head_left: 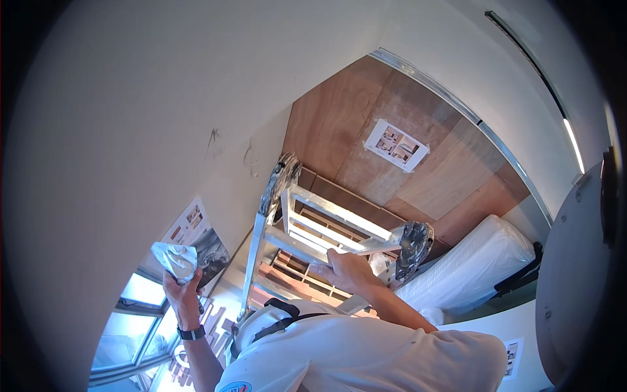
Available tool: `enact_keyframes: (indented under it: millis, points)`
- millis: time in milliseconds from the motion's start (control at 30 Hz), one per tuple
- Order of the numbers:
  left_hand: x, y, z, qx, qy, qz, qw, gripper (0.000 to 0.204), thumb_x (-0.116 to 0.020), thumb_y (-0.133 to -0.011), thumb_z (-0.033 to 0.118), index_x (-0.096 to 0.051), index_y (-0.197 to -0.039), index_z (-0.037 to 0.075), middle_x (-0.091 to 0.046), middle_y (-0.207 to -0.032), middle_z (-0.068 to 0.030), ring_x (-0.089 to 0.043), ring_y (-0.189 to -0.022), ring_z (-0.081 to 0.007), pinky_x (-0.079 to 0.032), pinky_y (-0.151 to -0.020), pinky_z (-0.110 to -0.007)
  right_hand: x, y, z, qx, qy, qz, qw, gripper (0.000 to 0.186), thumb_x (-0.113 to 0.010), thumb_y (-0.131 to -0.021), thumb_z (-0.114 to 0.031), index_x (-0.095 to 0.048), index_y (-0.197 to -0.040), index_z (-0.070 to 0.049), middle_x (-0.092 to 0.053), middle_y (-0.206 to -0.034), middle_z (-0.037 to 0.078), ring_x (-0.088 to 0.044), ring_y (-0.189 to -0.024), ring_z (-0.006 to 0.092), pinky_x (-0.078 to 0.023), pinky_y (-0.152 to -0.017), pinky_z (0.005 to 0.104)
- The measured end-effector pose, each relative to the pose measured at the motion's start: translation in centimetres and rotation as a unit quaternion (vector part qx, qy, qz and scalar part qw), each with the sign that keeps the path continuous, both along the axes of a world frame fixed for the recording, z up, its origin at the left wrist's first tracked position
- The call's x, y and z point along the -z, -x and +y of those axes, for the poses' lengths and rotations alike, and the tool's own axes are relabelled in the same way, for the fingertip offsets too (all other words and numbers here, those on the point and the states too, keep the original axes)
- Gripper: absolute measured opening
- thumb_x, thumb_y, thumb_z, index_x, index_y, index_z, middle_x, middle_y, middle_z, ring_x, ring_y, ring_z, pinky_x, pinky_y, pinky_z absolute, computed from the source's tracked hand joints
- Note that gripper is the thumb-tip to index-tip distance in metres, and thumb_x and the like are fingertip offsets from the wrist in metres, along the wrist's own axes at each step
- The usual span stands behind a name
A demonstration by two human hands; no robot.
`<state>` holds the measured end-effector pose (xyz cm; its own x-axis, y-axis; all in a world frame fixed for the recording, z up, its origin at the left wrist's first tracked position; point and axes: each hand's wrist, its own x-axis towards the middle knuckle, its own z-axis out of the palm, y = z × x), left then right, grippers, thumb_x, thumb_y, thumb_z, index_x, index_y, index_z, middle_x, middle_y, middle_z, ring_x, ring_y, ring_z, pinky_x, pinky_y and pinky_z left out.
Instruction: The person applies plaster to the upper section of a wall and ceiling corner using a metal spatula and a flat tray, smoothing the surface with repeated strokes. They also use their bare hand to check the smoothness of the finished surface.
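My left hand, with a dark band at the wrist, is raised near the pale wall at the left. Its fingers are closed around the narrow lower end of a white wedge-shaped thing. That thing widens upward and has a shiny, uneven surface; its exact kind does not show. In front of my body, my right hand is bent with thumb and fingers drawn together. It overlaps the metal stepladder in the picture. A pale edge shows at its fingertips, but what it grips cannot be made out.
Dark, smeared padding covers the ladder's top ends. A plastic-wrapped bulky item lies to the right. Printed sheets hang on the wood panelling and on the wall, which has dark marks. A window is at lower left.
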<state>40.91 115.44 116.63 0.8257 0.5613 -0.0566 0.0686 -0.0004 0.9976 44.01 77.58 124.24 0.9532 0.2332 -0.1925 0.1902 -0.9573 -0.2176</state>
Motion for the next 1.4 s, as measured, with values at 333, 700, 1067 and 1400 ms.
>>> enact_keyframes:
  millis: [333, 700, 1067, 1400]
  points:
    - [4.3, 6.6, 0.2, -0.02, -0.009, 0.015, 1.0, 0.037, -0.087, -0.083, 0.01, -0.06, -0.108, 0.006, -0.067, -0.088, -0.0019, -0.056, -0.059, -0.0068, -0.045, -0.046, -0.022, 0.7, 0.1, 0.2, 0.011, 0.018, -0.025, 0.999, 0.074, -0.048, -0.1, -0.071, -0.061, -0.102, 0.002, -0.07, -0.071, 0.023, -0.072, -0.068, 0.0431, -0.057, -0.061, 0.0537]
    - [7.1, 10.0, 0.1, -0.025, 0.02, 0.06, 0.998, 0.038, -0.089, -0.081, 0.014, -0.061, -0.105, 0.004, -0.068, -0.089, -0.0033, -0.057, -0.063, -0.007, -0.045, -0.048, -0.022, 0.3, 1.1, 1.4, 0.072, 0.055, -0.09, 0.992, 0.069, -0.057, -0.096, -0.071, -0.063, -0.092, -0.002, -0.069, -0.069, 0.02, -0.071, -0.068, 0.0401, -0.055, -0.062, 0.0498]
    - [14.8, 7.5, 3.7, 0.007, -0.033, 0.059, 0.998, 0.045, -0.091, -0.077, 0.01, -0.059, -0.107, 0.0, -0.068, -0.095, -0.0092, -0.059, -0.061, -0.0099, -0.048, -0.046, -0.024, 3.0, 2.1, 3.4, 0.156, 0.097, -0.261, 0.948, 0.07, -0.062, -0.089, -0.076, -0.062, -0.076, -0.008, -0.066, -0.062, 0.013, -0.069, -0.058, 0.0313, -0.052, -0.054, 0.0451]
    - [32.2, 7.6, 5.5, -0.012, -0.031, -0.035, 0.999, 0.039, -0.086, -0.08, 0.01, -0.06, -0.108, 0.0, -0.068, -0.086, -0.0059, -0.06, -0.061, -0.0106, -0.047, -0.051, -0.026, 5.4, 2.0, 3.9, 0.168, 0.119, -0.421, 0.883, 0.075, -0.052, -0.096, -0.075, -0.069, -0.074, -0.005, -0.068, -0.064, 0.013, -0.071, -0.065, 0.0333, -0.054, -0.064, 0.0479]
